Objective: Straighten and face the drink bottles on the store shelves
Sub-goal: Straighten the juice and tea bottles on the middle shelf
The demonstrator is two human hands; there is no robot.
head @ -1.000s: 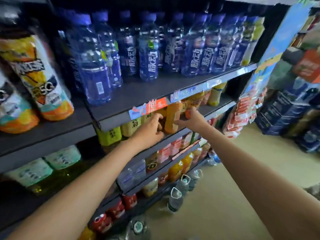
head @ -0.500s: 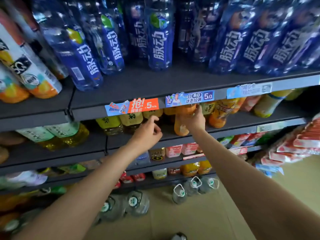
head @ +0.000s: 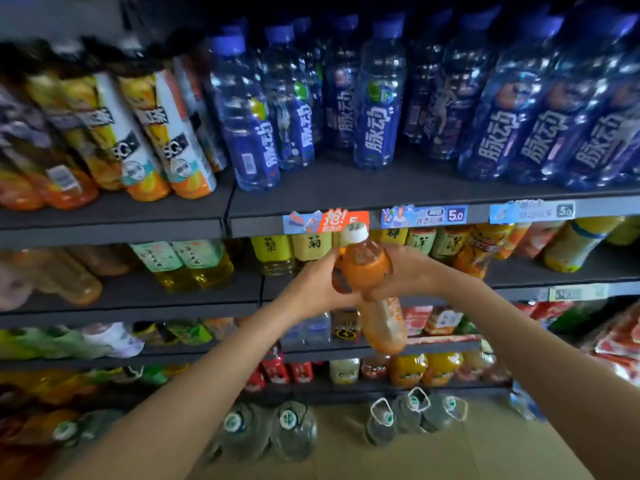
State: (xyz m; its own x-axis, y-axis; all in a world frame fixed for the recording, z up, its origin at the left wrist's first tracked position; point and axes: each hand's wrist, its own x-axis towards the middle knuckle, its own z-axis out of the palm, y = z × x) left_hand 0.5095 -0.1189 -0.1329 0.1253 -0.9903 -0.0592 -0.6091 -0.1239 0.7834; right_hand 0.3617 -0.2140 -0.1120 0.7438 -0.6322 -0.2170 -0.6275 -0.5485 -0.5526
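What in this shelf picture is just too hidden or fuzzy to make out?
Head view:
- Orange drink bottle with white cap: its middle is covered by the left hand and right hand; its label is blurred.
- Striped orange-and-white bottles, upper left: motion blur smears their print.
- Orange price tag: the bottle's cap covers its number.

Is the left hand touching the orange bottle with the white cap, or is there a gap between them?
Touching. In the head view the left hand wraps its fingers against the left side of the orange bottle, with no gap visible; the right hand grips the other side.

Blurred juice bottles [head: 69,140] at left; orange bottle's [head: 367,268] label unreadable.
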